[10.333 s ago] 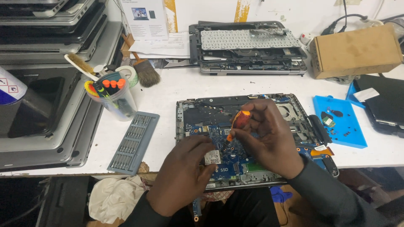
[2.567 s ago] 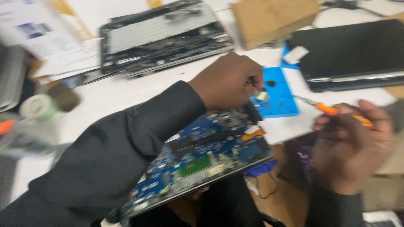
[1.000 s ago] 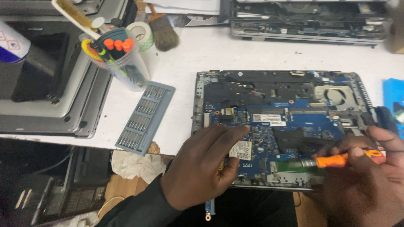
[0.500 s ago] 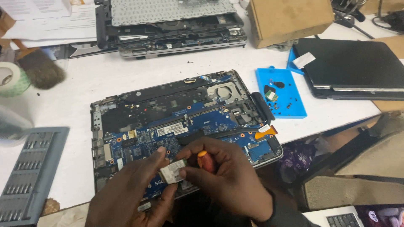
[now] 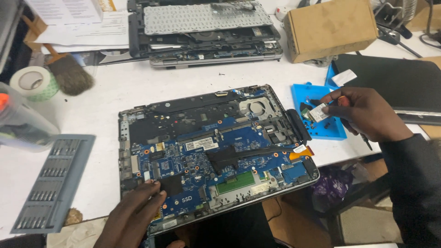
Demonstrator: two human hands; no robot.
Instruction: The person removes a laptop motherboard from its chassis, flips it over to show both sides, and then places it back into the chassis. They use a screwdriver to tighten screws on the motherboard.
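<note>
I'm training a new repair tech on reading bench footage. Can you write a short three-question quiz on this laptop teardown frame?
1. True or false: the right hand holds a small card over the blue tray.
2. Where does the left hand rest? A) on the cardboard box B) on the near-left corner of the opened laptop C) on the tape roll
3. Fill in: the grey bit case lies to the ____ of the opened laptop in the picture.

Key: 1 true; 2 B; 3 left.
</note>
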